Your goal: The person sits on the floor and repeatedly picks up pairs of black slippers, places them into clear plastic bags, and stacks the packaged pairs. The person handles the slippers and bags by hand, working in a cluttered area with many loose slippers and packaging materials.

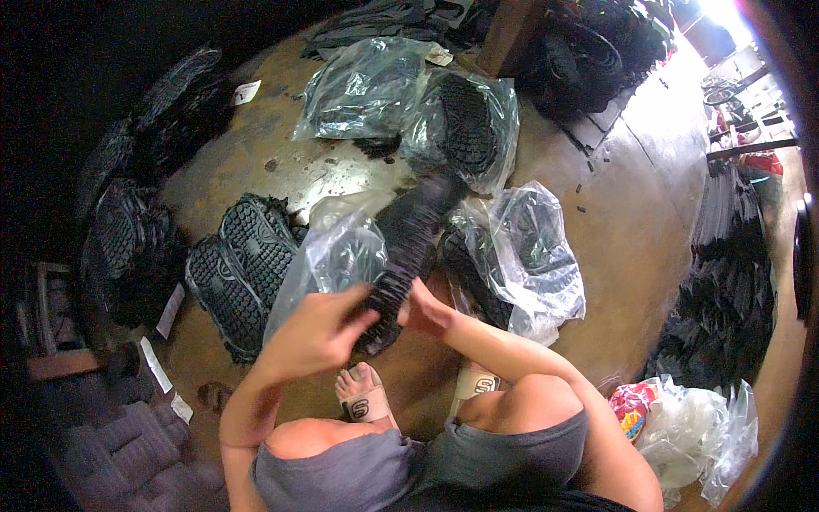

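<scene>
Between my knees a long stack of black rubber shoe soles (408,243) stands on edge, tilted up toward the far right and smeared by motion. My left hand (328,328) grips its near left side, with thumb and fingers bent around it. On the other side, my right hand (423,309) presses against the stack, its fingers partly hidden. A clear plastic bag (345,247) lies just left of the stack. To the right, another clear bag (537,256) partly covers dark soles.
Tread-patterned soles (247,256) lie to the left, with darker piles (128,243) beyond. Bagged soles (465,124) and a plastic bag (367,90) sit farther away. A wooden post (512,38) stands at the back. Crumpled clear bags (695,431) lie at the lower right.
</scene>
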Tool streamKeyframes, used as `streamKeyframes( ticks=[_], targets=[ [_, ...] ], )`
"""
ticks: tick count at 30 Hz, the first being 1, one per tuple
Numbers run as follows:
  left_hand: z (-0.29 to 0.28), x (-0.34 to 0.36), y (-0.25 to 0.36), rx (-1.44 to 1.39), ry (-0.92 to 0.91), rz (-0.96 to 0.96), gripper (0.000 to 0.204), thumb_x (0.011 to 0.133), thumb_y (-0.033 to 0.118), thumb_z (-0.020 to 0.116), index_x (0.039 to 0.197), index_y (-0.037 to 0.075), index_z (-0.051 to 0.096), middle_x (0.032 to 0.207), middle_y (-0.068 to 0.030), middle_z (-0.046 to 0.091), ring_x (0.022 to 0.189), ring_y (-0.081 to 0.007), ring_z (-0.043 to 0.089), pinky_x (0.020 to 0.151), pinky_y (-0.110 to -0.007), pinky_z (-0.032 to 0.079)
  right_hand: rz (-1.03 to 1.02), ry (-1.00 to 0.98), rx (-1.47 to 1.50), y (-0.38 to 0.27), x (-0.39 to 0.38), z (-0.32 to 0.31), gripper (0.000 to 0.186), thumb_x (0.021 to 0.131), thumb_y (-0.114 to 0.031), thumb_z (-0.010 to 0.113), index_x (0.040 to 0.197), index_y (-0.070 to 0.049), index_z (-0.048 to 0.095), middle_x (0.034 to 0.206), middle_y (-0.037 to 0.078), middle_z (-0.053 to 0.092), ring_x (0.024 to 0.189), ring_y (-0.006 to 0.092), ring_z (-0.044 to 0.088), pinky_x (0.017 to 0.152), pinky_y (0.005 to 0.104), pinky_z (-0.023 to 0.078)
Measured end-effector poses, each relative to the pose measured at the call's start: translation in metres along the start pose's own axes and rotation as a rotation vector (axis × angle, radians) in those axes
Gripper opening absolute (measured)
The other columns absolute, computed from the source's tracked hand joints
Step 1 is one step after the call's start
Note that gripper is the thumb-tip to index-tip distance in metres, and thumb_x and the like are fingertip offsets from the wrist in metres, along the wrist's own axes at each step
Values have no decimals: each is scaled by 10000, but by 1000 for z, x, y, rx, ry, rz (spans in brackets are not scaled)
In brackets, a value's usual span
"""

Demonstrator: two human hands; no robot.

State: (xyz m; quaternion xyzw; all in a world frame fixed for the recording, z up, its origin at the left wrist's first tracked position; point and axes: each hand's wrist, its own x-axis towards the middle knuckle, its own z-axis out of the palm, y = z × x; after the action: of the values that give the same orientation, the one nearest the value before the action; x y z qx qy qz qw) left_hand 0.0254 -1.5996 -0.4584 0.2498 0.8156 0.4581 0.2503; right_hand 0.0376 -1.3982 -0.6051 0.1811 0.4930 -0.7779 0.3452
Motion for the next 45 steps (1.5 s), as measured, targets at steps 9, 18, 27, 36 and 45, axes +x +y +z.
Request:
streamKeyframes(
  ticks=[9, 18, 27, 36, 45],
  targets=[
    [-23, 0, 29, -288, 138, 253, 368, 999, 224, 600, 1287, -3, 566, 1013, -243, 705, 891, -357, 702, 810, -428, 517, -410, 448, -709, -20, 31, -85, 553, 979, -395, 637, 1281, 65, 578, 1190, 139, 685, 1068, 216, 641, 986, 374, 484],
    [-77, -125, -10, -256, 957, 157, 376, 968, 159, 671, 1296, -11, 604, 1211, -54, 681, 1090, -167, 608, 1013, -340, 453, -904, 24, -732, -160, -49, 49, 584, 877, -351, 779, 1260, 54, 605, 1135, 124, 712, 1044, 212, 664, 984, 360, 493],
    [-93, -181, -186, -443, 1302, -149, 452, 1002, 224, 628, 1388, 4, 545, 1344, -59, 617, 1216, -178, 561, 1081, -318, 387, -652, -187, -752, -64, 113, 172, 634, 907, -424, 753, 1289, 51, 583, 1198, 245, 696, 1134, 346, 666, 1015, 432, 482],
    [-52, -168, -324, 170, 1037, -916, 681, 920, 326, 704, 1407, -82, 459, 1385, -311, 553, 1282, -419, 550, 1094, -464, 412, -734, -162, -411, -39, 70, 55, 281, 994, -151, 629, 1236, -8, 627, 1050, 92, 697, 947, 167, 655, 865, 318, 527],
    [30, -28, -162, 273, 568, -296, 635, 904, 244, 723, 1448, 44, 465, 1277, -222, 604, 1199, -405, 589, 986, -454, 486, -269, 689, -845, 66, 41, -148, 377, 910, -230, 703, 1169, 14, 581, 1001, 249, 695, 994, 395, 680, 887, 468, 525]
  ],
)
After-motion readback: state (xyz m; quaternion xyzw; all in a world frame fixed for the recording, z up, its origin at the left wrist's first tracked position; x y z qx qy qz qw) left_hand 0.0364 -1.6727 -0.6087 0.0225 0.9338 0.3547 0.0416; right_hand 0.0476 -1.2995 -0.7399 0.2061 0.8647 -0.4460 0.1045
